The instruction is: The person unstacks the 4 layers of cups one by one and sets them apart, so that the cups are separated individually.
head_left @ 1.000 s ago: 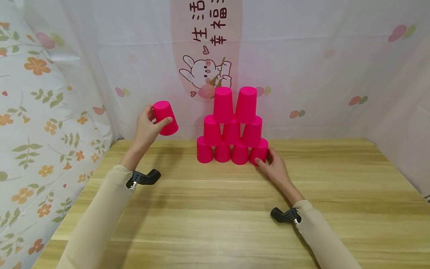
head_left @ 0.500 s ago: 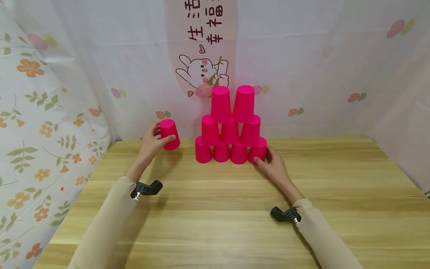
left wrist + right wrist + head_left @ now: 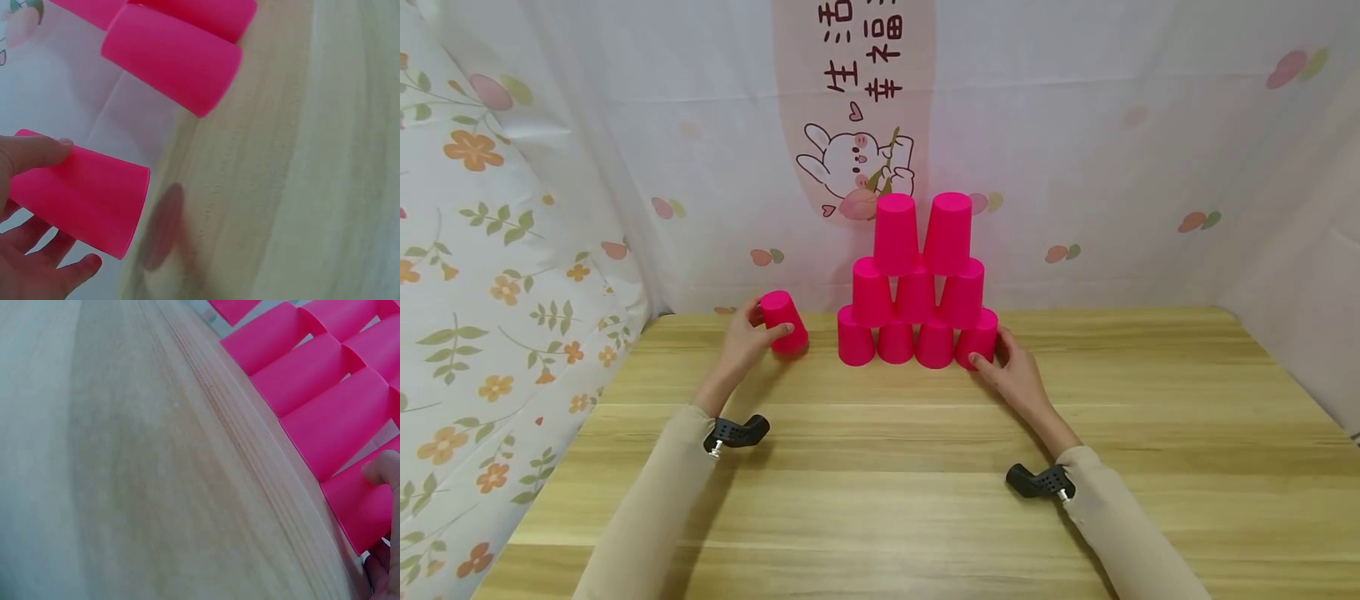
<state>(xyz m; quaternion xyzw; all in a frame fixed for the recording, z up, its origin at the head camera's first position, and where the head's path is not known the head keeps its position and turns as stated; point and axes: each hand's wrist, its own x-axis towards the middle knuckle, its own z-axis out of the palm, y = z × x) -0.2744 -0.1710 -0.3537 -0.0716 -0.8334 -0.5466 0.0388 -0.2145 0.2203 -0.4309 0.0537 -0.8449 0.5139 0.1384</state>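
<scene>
Grips a tilted pink cup [image 3: 787, 315] in the left hand [image 3: 747, 340], just above the table [image 3: 880, 467]. Holds, in the right hand [image 3: 1017, 371], the nearest bottom-row cup [image 3: 976, 342] of the cup pyramid [image 3: 915, 292] leftward. Could topple the upper tiers by nudging that base, or by swinging the left hand too far rightward.
</scene>
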